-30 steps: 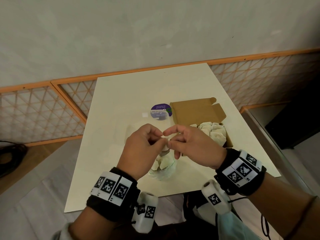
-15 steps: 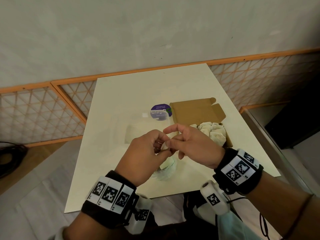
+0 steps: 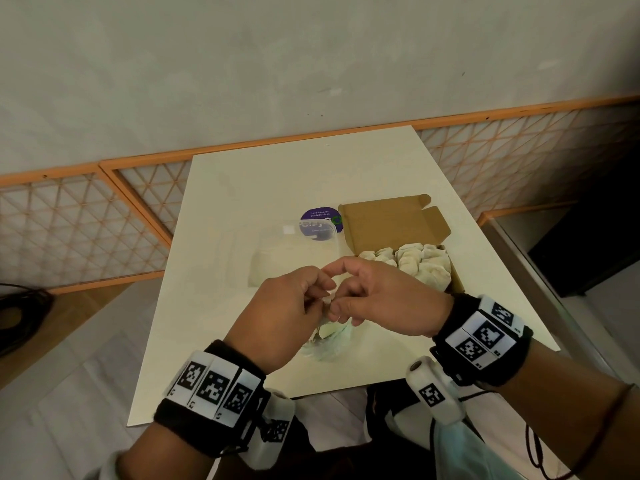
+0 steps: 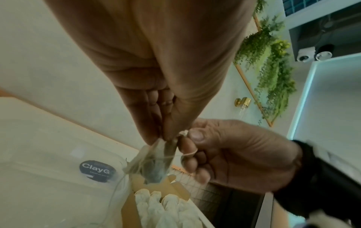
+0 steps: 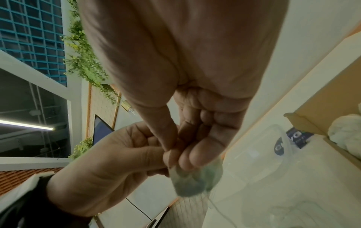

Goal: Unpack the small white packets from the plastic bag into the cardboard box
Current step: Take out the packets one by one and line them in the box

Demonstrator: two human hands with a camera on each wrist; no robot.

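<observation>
Above the table's near edge, both hands meet on the neck of a small clear plastic bag (image 3: pixel 331 338) that hangs below them with white packets inside. In the left wrist view my left hand (image 4: pixel 163 138) pinches the bag's (image 4: pixel 154 162) gathered top. My right hand (image 4: pixel 185 138) pinches a small twisted end right beside it, with a thin band looped round one finger. In the right wrist view the bag (image 5: pixel 195 180) dangles under the fingertips of my right hand (image 5: pixel 180 155). The open cardboard box (image 3: pixel 391 226) stands to the right, with several white packets (image 3: pixel 415 265) inside.
A clear plastic container (image 3: pixel 291 258) lies left of the box, partly over a round purple sticker (image 3: pixel 320 220) on the pale table (image 3: pixel 277 181). An orange lattice railing (image 3: pixel 104 216) runs behind the table. The floor drops away on both sides.
Both hands have dropped a little toward the near edge and closed tighter together on the bag's neck. The box and container have not moved.
</observation>
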